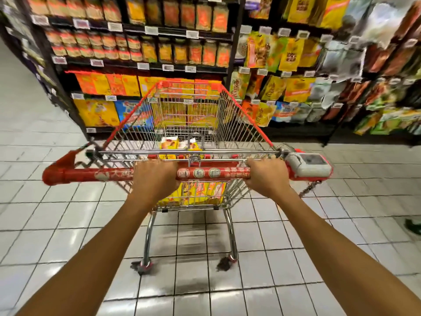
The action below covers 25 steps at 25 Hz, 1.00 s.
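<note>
- The left hand [155, 179] is clamped on the handle [205, 173], left of its middle, with the fingers curled over the top of the bar.
- The right hand [267, 176] is clamped on the same handle near its right end, just beside the grey lock box [308, 165].
- The handle is a red bar across the near edge of the cart [246, 115]. 3 round labels show on it between the 2 hands.
- The cart is a wire basket with a red rim. It stands on the tiled floor [57, 224], with its far edge near the shelves [141, 65].
- 2 small yellow boxes [169, 142] lie on the basket bottom, toward its near edge.
- More yellow packs [200, 190] show through the near wall, below the handle.
- A chain [309, 188] hangs from the lock box at the right end of the handle.
- 2 rear wheels [143, 265] rest on the floor; both are blurred.
- The left shelf bay holds rows of jars above and flat boxes below.
- The right bay carries hanging pouches [289, 55]. The print on them is too blurred to read.
</note>
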Tool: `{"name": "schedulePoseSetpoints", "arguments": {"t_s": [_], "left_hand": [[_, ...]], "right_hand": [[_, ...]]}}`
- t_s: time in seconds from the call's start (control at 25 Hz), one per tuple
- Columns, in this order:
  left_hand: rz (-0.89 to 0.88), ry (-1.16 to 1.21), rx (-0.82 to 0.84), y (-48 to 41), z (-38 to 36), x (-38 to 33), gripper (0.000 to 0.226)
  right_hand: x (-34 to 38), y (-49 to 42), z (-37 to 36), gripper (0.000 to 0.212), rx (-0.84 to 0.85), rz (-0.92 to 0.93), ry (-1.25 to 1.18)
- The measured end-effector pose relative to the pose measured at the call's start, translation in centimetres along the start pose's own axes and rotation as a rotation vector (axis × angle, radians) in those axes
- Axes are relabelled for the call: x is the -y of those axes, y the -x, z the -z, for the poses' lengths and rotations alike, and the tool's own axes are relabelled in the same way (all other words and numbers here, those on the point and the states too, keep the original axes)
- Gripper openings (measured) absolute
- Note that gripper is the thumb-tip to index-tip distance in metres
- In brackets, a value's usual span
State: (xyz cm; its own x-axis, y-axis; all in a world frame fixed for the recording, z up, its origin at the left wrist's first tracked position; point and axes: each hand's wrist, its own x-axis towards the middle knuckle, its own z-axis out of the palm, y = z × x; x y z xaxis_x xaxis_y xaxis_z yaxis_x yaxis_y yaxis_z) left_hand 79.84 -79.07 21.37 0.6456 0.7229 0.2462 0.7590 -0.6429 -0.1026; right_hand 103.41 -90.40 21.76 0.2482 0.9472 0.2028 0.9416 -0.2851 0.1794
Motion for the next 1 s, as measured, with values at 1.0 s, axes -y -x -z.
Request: {"name": "schedulePoseSetpoints", "arguments": {"t_s": [1.0], "left_hand": [[-0.085,1.446,0.042,-9.8,5.3,-45.9,0.011]], "right_hand": [[-38.5,12.6,-4.0,0.018,0.015,-0.245,-0.889]]}}
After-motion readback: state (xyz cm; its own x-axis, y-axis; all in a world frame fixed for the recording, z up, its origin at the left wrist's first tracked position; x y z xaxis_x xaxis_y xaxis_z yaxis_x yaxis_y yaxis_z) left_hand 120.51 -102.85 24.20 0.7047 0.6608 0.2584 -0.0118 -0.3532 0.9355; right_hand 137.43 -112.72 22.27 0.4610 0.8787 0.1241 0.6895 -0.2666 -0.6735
